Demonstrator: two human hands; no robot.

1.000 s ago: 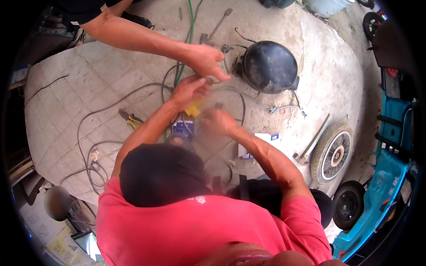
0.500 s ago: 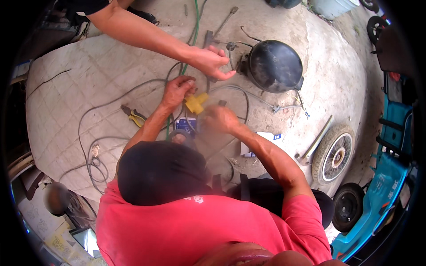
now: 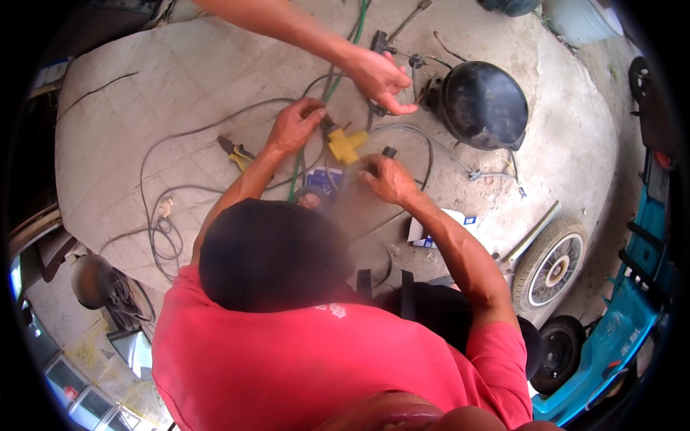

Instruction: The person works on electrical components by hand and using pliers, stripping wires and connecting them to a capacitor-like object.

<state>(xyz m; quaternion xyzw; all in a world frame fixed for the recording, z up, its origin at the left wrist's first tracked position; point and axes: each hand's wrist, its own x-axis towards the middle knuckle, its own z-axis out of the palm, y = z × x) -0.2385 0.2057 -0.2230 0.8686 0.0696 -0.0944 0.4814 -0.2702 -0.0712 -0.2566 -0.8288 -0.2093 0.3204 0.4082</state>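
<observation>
My left hand pinches with its fingertips at the end of a black plug, which meets a yellow T-shaped adapter. To the right of the adapter is my right hand, fingers curled and partly smeared. A dark stub shows at its far side; I cannot tell if the hand grips it. A co-worker's hand reaches in from the top, half open, palm turned up, above the floor beyond the adapter. Grey cables and a green cord run around the hands.
At the far right lies a black dome-shaped metal housing with loose wires. Yellow-handled pliers lie left. To the right are a white-and-blue box, a metal bar and a spoked wheel. My knee covers the floor in front.
The whole view has shifted, so floor things sit farther right and mostly higher. My left fingertips have straightened toward the plug. The right hand is less smeared. The co-worker's hand stays near the housing.
</observation>
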